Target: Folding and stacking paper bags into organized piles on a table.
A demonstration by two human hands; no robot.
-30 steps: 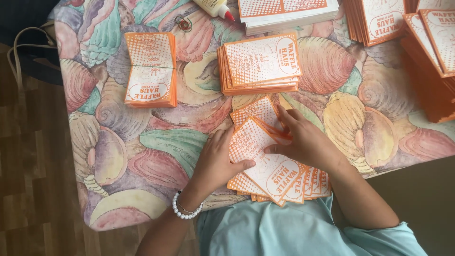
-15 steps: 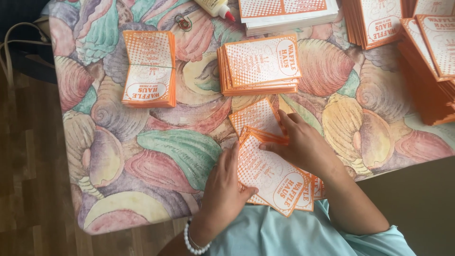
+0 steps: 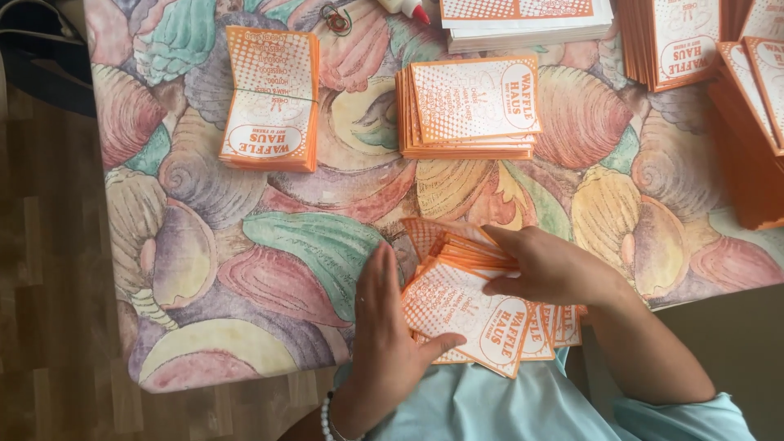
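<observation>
Pastel shell-patterned cloth covered the table (image 3: 269,269) in front of you, and it bore every stack noted below. At the far right edge stood the largest stacks of orange paper sleeves (image 3: 747,122), piled high. At the top centre lay a white-edged pile of flat sheets (image 3: 527,24). Below that sat a middle stack of orange-and-white sleeves (image 3: 469,106), squared but slightly stepped. To the left, well apart, lay a banded bundle of the same sleeves (image 3: 269,98), tied across its middle by a thin band.

At the near edge, a fanned batch of sleeves (image 3: 482,302) lay spread, overhanging the table toward your body. Your right hand (image 3: 551,265) rested flat on top of the fan, fingers extended leftward, pressing rather than gripping. Your left hand (image 3: 388,322) stood against the fan's left side, fingers straight and together, thumb tucked under the lower corner, a loose bracing hold on the batch. A beaded bracelet (image 3: 327,420) circled your left wrist.
</observation>
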